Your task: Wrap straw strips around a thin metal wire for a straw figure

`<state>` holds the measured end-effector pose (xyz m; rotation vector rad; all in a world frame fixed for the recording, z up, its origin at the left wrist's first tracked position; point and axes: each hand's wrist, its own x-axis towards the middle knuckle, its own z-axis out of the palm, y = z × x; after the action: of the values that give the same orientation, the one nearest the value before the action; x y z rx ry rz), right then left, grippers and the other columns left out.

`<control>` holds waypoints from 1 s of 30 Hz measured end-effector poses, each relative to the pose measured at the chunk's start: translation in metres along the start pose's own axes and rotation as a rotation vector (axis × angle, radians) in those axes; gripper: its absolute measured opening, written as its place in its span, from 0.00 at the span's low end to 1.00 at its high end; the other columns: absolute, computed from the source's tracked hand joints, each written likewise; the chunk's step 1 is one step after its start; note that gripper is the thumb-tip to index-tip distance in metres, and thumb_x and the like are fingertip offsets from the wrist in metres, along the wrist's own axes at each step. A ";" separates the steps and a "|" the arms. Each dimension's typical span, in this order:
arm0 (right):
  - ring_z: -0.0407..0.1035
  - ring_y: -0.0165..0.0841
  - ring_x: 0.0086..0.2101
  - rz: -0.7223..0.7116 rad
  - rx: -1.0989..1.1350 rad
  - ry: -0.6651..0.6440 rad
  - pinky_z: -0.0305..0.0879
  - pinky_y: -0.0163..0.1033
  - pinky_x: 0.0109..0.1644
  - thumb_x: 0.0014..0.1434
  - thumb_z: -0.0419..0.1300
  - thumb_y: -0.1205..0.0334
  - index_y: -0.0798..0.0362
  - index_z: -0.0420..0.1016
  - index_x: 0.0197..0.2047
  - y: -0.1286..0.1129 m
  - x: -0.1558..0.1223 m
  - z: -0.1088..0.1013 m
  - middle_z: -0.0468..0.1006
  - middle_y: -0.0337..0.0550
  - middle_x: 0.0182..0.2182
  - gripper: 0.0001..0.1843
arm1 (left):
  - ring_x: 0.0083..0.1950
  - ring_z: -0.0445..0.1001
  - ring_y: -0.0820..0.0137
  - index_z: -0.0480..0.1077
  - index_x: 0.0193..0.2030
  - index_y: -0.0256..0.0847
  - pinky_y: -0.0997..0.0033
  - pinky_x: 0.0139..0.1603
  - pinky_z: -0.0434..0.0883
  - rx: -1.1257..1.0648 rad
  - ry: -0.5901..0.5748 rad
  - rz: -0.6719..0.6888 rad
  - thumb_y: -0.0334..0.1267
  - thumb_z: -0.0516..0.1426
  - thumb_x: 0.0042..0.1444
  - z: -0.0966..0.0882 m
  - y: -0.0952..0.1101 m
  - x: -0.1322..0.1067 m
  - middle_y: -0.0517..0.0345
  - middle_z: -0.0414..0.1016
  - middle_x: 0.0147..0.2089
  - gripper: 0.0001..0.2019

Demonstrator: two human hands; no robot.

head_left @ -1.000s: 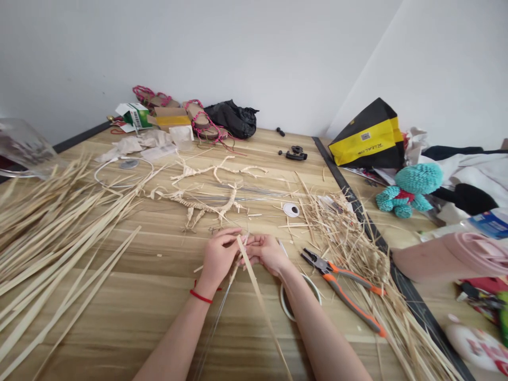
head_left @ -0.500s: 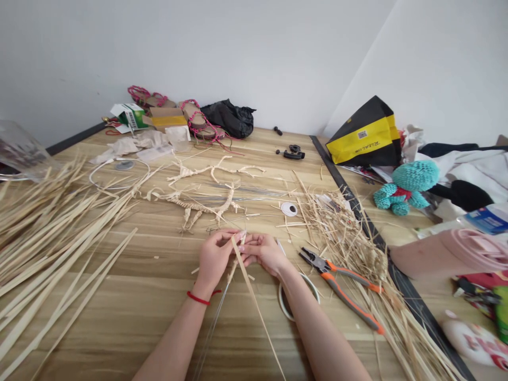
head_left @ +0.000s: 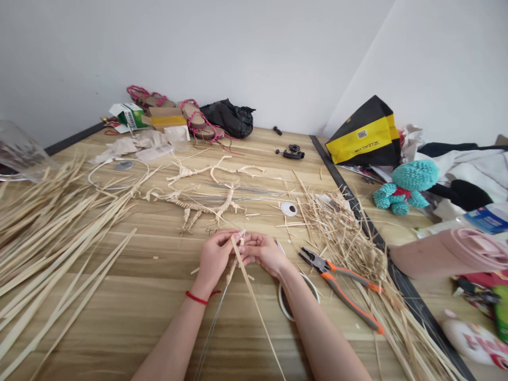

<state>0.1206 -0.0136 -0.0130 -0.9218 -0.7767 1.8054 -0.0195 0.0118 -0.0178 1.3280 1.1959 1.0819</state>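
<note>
My left hand [head_left: 214,259] and right hand [head_left: 264,255] sit close together above the light wood tabletop [head_left: 138,312], my pressed fingers [head_left: 254,248] pinching a flat pale straw strip [head_left: 248,280]; too loose a pinch could let the dry strip slip, and too sharp a bend could split it, while the thin metal wires [head_left: 212,333] below could snag it

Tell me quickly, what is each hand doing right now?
Left hand: closed, pinching a long, pale, flat straw strip near its top.
Right hand: closed, fingers curled against the same strip; its exact grip is partly hidden.
</note>
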 end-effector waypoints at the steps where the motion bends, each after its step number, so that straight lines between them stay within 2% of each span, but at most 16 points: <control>1: 0.74 0.31 0.24 -0.002 0.000 -0.003 0.72 0.33 0.28 0.39 0.71 0.64 0.60 0.74 0.32 0.000 0.000 0.000 0.79 0.45 0.26 0.17 | 0.39 0.76 0.63 0.77 0.31 0.40 0.68 0.36 0.72 0.016 -0.003 0.015 0.43 0.60 0.47 0.000 -0.001 0.000 0.51 0.79 0.39 0.10; 8: 0.75 0.33 0.23 0.004 0.015 -0.019 0.74 0.38 0.29 0.40 0.71 0.66 0.61 0.73 0.32 -0.001 -0.002 0.002 0.79 0.45 0.26 0.15 | 0.40 0.75 0.64 0.76 0.31 0.41 0.66 0.40 0.70 0.169 -0.032 0.138 0.39 0.57 0.52 0.000 0.000 0.002 0.53 0.78 0.38 0.07; 15: 0.77 0.37 0.29 0.042 0.028 -0.082 0.74 0.40 0.34 0.45 0.68 0.64 0.61 0.71 0.36 -0.006 -0.006 0.004 0.79 0.48 0.28 0.16 | 0.40 0.74 0.65 0.76 0.30 0.40 0.66 0.43 0.69 0.196 -0.062 0.218 0.37 0.57 0.51 -0.003 0.005 0.005 0.53 0.77 0.37 0.06; 20: 0.77 0.36 0.28 0.037 0.003 -0.081 0.75 0.39 0.34 0.46 0.68 0.60 0.61 0.71 0.35 -0.004 -0.005 0.003 0.79 0.48 0.28 0.17 | 0.41 0.74 0.66 0.76 0.32 0.38 0.68 0.41 0.69 0.141 -0.104 0.138 0.38 0.57 0.51 -0.006 0.006 0.006 0.52 0.77 0.40 0.08; 26: 0.76 0.36 0.25 0.023 -0.013 -0.041 0.74 0.38 0.31 0.45 0.68 0.58 0.61 0.71 0.32 0.001 -0.002 0.000 0.79 0.48 0.27 0.17 | 0.40 0.74 0.67 0.76 0.29 0.39 0.71 0.40 0.69 0.063 -0.112 0.060 0.38 0.58 0.49 -0.003 0.011 0.004 0.52 0.77 0.39 0.07; 30: 0.76 0.36 0.25 0.027 0.034 -0.057 0.74 0.38 0.30 0.45 0.68 0.61 0.61 0.71 0.35 0.000 -0.003 0.000 0.80 0.48 0.28 0.16 | 0.35 0.73 0.68 0.76 0.27 0.38 0.73 0.32 0.69 -0.136 -0.119 -0.096 0.37 0.62 0.44 -0.001 0.015 0.002 0.52 0.76 0.37 0.06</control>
<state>0.1219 -0.0159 -0.0123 -0.8655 -0.7701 1.8706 -0.0190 0.0140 -0.0030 1.2012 1.0683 0.9839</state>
